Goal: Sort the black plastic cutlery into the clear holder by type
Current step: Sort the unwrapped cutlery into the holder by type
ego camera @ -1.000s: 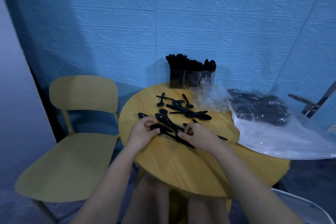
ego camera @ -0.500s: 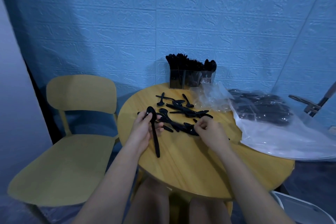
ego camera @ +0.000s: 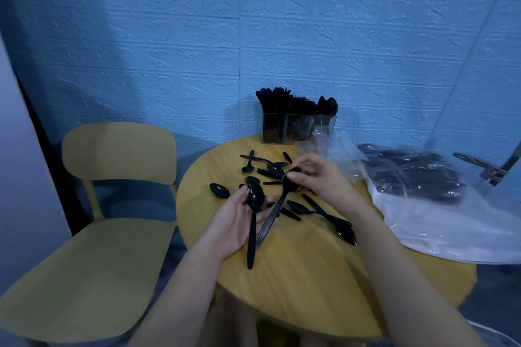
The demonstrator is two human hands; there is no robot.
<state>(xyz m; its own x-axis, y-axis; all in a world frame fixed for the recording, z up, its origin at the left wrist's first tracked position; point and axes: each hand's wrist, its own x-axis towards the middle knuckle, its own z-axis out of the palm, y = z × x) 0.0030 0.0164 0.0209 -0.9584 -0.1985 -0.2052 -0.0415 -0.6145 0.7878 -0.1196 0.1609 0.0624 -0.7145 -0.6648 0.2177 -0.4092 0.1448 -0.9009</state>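
Observation:
Black plastic spoons lie scattered (ego camera: 318, 210) on the round wooden table (ego camera: 310, 284). My left hand (ego camera: 235, 218) holds a black spoon (ego camera: 252, 222) by its bowl end, handle hanging toward me. My right hand (ego camera: 321, 179) pinches a second spoon (ego camera: 275, 213) near its bowl, its handle slanting down toward the left hand. The clear holder (ego camera: 298, 127) stands at the table's far edge against the wall, its compartments packed with upright black cutlery.
A clear plastic bag (ego camera: 439, 205) with more black cutlery lies over the table's right side, with crumpled clear wrap (ego camera: 332, 149) beside the holder. A yellow chair (ego camera: 93, 220) stands to the left. A metal object (ego camera: 490, 169) sticks out at far right.
My right hand has picked a spoon out of the pile and lifted it toward the left hand. The left hand still holds its spoon. The camera has moved closer.

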